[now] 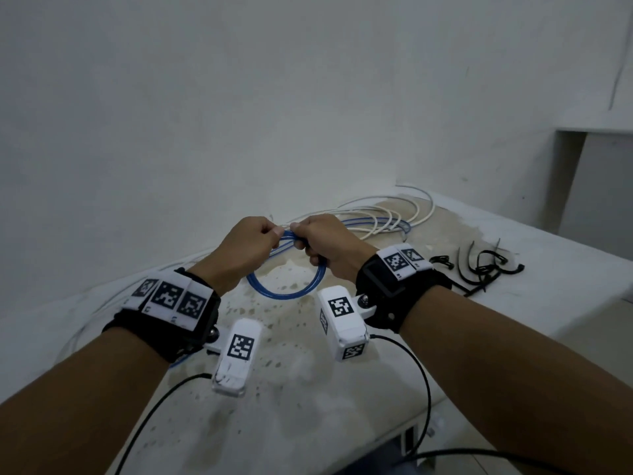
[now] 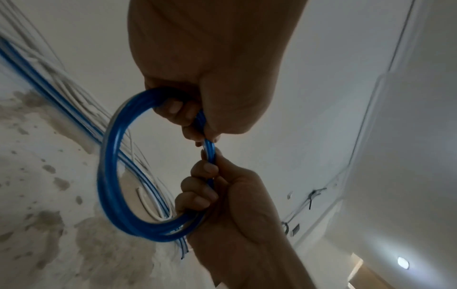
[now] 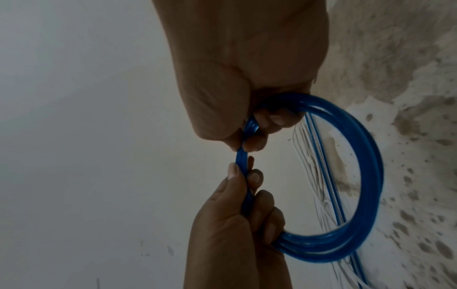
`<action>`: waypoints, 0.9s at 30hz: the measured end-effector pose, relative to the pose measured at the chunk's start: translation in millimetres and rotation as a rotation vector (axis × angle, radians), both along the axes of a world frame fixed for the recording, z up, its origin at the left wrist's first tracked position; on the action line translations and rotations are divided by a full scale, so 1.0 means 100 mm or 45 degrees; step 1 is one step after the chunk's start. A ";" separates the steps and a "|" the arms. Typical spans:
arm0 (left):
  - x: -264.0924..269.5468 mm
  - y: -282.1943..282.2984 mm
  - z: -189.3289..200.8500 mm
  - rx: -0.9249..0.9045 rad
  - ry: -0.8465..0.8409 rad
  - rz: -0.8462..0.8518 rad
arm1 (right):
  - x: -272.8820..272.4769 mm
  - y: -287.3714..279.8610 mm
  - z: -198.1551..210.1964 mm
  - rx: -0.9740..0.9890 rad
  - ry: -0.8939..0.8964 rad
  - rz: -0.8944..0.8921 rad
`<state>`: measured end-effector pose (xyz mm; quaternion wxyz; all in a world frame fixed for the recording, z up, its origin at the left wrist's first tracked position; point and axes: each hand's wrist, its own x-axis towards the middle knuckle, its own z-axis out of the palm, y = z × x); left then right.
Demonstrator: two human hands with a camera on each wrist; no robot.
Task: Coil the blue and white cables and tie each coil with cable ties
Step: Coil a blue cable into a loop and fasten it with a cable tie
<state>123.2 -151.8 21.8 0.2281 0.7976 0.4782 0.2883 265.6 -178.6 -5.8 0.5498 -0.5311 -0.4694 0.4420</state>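
Note:
The blue cable (image 1: 284,292) is wound into a small coil of several turns that hangs between my two hands above the table. My left hand (image 1: 263,236) grips the top of the coil, fingers curled round the strands. Right beside it, my right hand (image 1: 308,240) holds the same bundle, thumb and fingers closed around it. In the left wrist view the blue coil (image 2: 111,176) loops out to the left of both fists. Loose blue strands (image 1: 383,223) trail back onto the table. The white cable (image 1: 404,205) lies in loose loops behind. Black cable ties (image 1: 486,265) lie at the right.
The table top (image 1: 291,389) is white with brown stains. A white wall stands close behind it. More white cable (image 1: 89,323) runs along the table's left side. Thin black wrist-camera leads (image 1: 421,378) hang below my forearms. The table's front edge is at the lower right.

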 end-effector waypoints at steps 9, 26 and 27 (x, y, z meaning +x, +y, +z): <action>0.26 -0.06 -0.12 0.144 -0.045 -0.047 | 0.48 -0.12 -0.14 -0.130 0.050 -0.063; 0.28 0.02 -0.24 -0.044 -0.089 -0.094 | 1.67 -0.08 -0.56 -0.432 -1.663 -0.212; 0.28 0.04 -0.25 -0.056 -0.095 -0.097 | 1.64 -0.04 -0.56 -0.429 -1.656 -0.137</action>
